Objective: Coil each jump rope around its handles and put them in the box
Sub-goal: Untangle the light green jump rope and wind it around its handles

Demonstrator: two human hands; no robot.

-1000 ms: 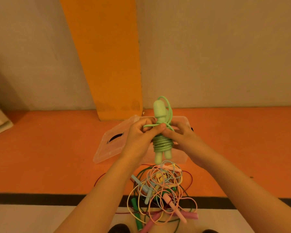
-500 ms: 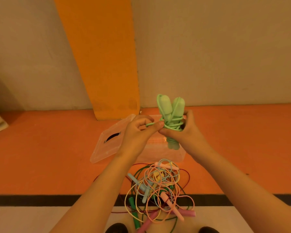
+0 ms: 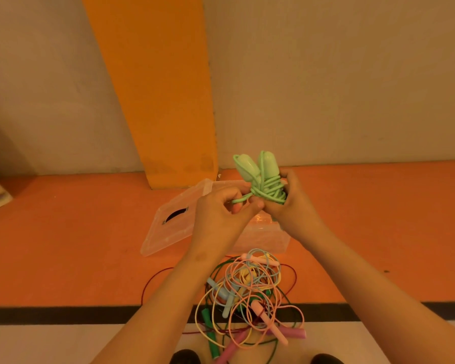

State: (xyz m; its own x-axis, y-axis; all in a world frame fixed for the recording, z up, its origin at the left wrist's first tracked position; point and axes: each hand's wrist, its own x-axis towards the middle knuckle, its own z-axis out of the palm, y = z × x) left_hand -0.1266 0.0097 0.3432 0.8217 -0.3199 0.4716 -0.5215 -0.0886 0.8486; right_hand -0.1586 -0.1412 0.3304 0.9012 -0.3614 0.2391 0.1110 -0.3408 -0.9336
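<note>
I hold a light green jump rope [image 3: 260,177] in front of me, its cord wound round its two handles, which point up and away. My right hand [image 3: 289,206] grips the wound bundle. My left hand [image 3: 221,211] pinches the loose end of the green cord beside it. Below and behind my hands a clear plastic box [image 3: 263,237] stands on the orange floor, mostly hidden by my hands. A tangled pile of jump ropes [image 3: 250,295] in pink, blue, yellow, dark green and red lies on the floor nearer to me.
The box's clear lid [image 3: 174,219] leans against the box's left side. An orange pillar [image 3: 158,101] and a beige wall rise behind. A black stripe [image 3: 63,315] crosses the floor near my shoes [image 3: 185,357].
The green bundle has turned, so its handle tops now point up and away, and it has shifted right. My left hand keeps pulling the cord end leftward.
</note>
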